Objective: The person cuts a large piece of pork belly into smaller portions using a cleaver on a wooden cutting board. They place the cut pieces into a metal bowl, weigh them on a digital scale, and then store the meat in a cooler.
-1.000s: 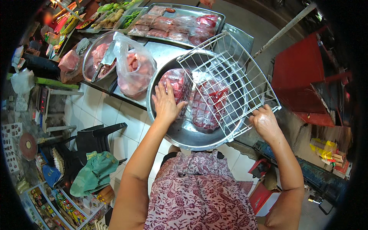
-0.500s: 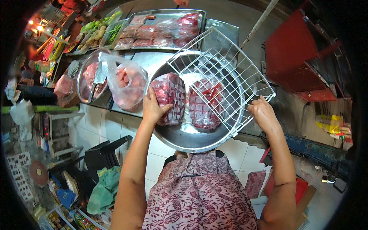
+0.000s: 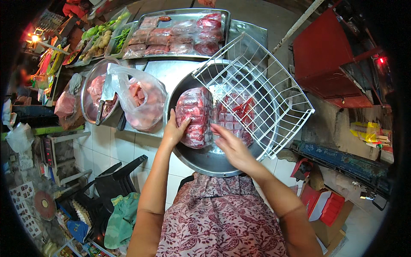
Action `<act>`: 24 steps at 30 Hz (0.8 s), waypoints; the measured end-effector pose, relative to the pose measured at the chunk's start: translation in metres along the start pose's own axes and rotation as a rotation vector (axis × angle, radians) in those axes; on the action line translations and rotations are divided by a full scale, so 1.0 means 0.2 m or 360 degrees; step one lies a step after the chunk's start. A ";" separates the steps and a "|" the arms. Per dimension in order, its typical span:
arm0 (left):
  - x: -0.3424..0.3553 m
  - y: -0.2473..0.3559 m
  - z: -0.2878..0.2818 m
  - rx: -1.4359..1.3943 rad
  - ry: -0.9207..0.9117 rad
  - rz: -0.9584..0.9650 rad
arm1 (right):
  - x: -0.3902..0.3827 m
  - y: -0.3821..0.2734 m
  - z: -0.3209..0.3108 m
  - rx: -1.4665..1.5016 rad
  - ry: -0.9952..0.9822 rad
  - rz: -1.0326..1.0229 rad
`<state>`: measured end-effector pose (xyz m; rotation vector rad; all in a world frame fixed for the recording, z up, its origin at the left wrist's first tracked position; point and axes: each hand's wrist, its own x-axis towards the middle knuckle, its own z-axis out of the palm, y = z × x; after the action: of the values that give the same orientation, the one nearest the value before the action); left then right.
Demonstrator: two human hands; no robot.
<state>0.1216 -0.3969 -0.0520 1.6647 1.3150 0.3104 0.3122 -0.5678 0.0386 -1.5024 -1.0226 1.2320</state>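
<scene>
My left hand (image 3: 177, 128) grips the left side of a wrapped block of red meat (image 3: 193, 105) in the wide steel basin (image 3: 231, 165), thumb lying over the block. My right hand (image 3: 231, 145) reaches in from the lower right, fingers apart, their tips at or against that block's right side. A second wrapped meat block (image 3: 242, 132) lies beside it, under a white wire rack (image 3: 282, 101) that leans over the basin's right part. Left of the basin are a plastic bag of pink meat pieces (image 3: 143, 103) and a steel bowl of meat (image 3: 94, 90) with a cleaver (image 3: 105, 96) across it.
A steel tray (image 3: 225, 30) of bagged meat and vegetable containers (image 3: 98, 45) stand behind on the counter (image 3: 167, 68). A black chair (image 3: 109, 184) with a green cloth (image 3: 122, 220) is at lower left. A red metal cabinet (image 3: 323, 64) stands at right.
My right hand has let go of the wire rack and moved left to the meat block. My left hand has shifted from the block's top to grip its side.
</scene>
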 end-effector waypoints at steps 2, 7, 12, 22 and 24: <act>0.05 -0.08 -0.02 -0.0543 -0.0273 -0.0275 | 0.20 0.26 0.22 0.0142 0.0199 0.0248; 0.11 -0.12 -0.03 -0.1296 -0.0629 -0.0406 | 0.52 0.63 0.35 0.0655 0.0478 0.0711; 0.14 -0.06 0.00 -0.1683 -0.0682 -0.0748 | 0.59 0.62 0.36 0.0916 0.0634 0.1079; 0.10 -0.15 0.05 -0.1163 -0.0356 -0.0380 | 0.49 0.50 0.37 0.1611 0.0530 0.0795; 0.07 -0.13 0.04 -0.0551 -0.0139 0.0004 | 0.45 0.45 0.40 0.1591 0.0591 0.0937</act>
<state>0.1170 -0.3897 -0.0817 1.3725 1.1227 0.4359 0.2528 -0.4909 -0.0759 -1.1328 0.3310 1.4502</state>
